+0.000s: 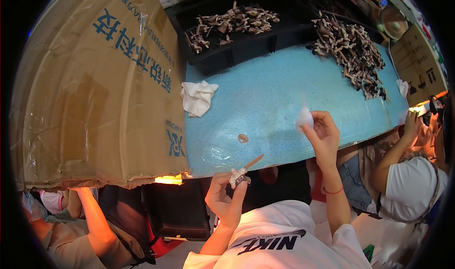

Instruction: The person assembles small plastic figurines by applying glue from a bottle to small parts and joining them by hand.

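Observation:
My left hand (223, 201) is closed, pinching a small figurine (239, 178) of pale and greyish-brown parts at the table's front edge. A flat tan stick-like piece (254, 162) juts up and right from it. To the right, over the blue table surface (275, 94), my right hand (326, 134) grips a small white squeeze bottle (304, 119) between thumb and fingers. Its thin nozzle points upward, away from the figurine. Between the hands and a little farther off lies a small brown ring-shaped piece (243, 138).
A large cardboard box (95, 89) walls off the left side. Beyond a crumpled white cloth (197, 98) stands a black tray (227, 59) of small figurines. More lie in a pile (348, 51) at the far right. Co-workers sit left and right (412, 188).

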`<state>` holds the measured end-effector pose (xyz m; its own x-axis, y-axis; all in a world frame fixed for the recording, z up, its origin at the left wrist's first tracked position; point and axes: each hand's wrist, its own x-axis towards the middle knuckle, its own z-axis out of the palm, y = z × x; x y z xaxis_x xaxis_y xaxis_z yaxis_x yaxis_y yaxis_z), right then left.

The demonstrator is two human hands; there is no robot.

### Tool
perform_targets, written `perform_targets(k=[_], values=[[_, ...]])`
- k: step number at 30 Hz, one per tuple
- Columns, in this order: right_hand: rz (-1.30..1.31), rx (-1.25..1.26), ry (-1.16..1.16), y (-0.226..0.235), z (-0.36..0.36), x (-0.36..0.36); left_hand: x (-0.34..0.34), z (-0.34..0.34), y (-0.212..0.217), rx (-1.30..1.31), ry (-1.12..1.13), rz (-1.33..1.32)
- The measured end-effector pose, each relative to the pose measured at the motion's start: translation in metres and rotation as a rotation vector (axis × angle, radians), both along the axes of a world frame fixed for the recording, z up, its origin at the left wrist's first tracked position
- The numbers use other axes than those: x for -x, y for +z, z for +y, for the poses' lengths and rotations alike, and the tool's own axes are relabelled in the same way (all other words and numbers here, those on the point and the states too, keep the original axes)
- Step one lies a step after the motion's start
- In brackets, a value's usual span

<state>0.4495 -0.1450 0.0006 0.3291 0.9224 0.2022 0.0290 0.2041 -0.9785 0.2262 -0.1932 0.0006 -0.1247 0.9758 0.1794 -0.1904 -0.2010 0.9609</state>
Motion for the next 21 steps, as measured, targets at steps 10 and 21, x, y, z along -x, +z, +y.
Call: perform_targets(k=[10,21], values=[[-0.549,0.048,-0.259,-0.044,0.026,-0.011,0.015,0.011,-0.005,-0.019,0.091,-0.052],[-0.972,-0.338,0.054,-0.008,0.004,0.034,0.020,0.015,-0.010,0.005,0.194,-0.046]])
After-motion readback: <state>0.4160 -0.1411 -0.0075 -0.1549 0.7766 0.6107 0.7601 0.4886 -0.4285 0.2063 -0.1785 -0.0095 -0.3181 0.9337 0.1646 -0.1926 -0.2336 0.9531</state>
